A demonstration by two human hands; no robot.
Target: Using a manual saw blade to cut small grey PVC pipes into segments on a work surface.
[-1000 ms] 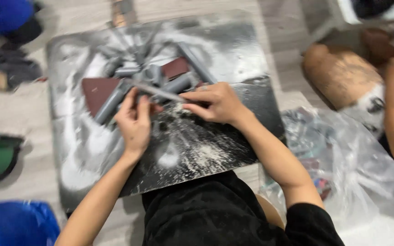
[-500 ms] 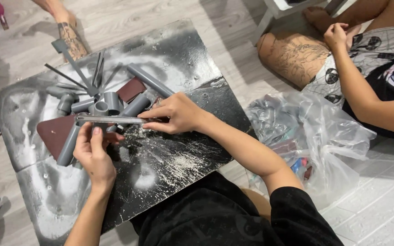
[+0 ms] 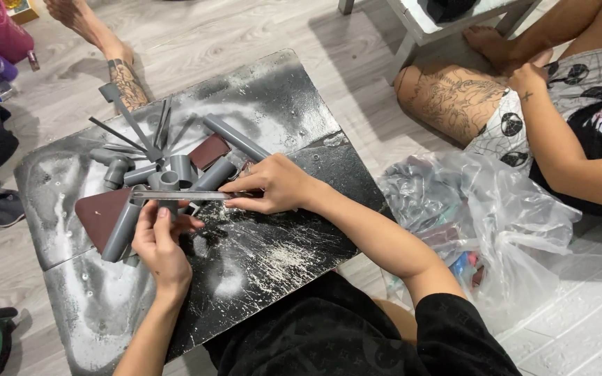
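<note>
hands [image 3: 210, 216] gripping flat metal strip [image 3: 179, 196] (level), grey pipes [image 3: 175, 174]

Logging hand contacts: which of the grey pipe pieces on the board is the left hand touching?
The long grey pipe lying diagonally over the brown sheet; the left hand rests against its upper end. The other pipes lie further up, untouched.

Pipe pieces [image 3: 175, 174] lie clustered toward the board's [image 3: 301, 111] left half. Thin rods [image 3: 130, 129] fan out behind them toward its far-left corner. A plastic bag [image 3: 482, 216] sits off the board's right edge.
</note>
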